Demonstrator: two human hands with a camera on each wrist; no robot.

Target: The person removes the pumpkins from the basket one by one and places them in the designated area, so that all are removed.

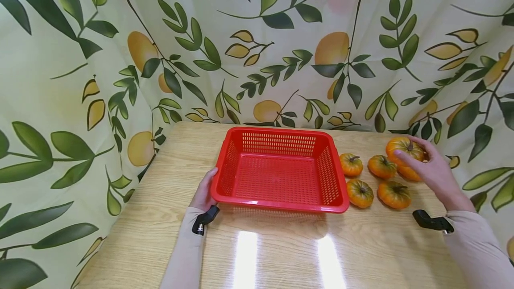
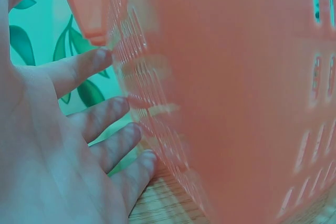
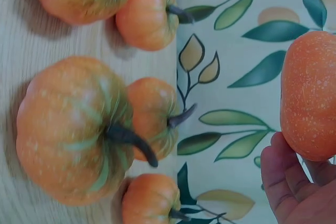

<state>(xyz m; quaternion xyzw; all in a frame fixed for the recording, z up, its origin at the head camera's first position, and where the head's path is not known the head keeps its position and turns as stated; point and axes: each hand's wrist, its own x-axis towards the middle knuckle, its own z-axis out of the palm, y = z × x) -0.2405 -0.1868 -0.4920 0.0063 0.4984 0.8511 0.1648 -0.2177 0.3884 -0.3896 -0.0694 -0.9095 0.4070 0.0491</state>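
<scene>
My right hand (image 1: pixel 431 168) grips a small orange pumpkin (image 1: pixel 401 148) at the far right, thumb on its near side. In the right wrist view this pumpkin (image 3: pixel 310 93) is raised off the table, with fingers against its underside. Another pumpkin (image 1: pixel 408 173) shows partly hidden beneath it. My left hand (image 1: pixel 203 191) is at the left end of a red plastic basket (image 1: pixel 279 206). In the left wrist view its fairly straight, spread fingers (image 2: pixel 113 114) touch the slotted side wall. Nothing lies inside the basket.
Right of the basket, several more pumpkins sit on the wooden table (image 1: pixel 160 235), among them a front one (image 1: pixel 394 194) and one close to the basket wall (image 1: pixel 359 193). A leaf-patterned curtain (image 1: pixel 225 35) hangs behind and at both sides.
</scene>
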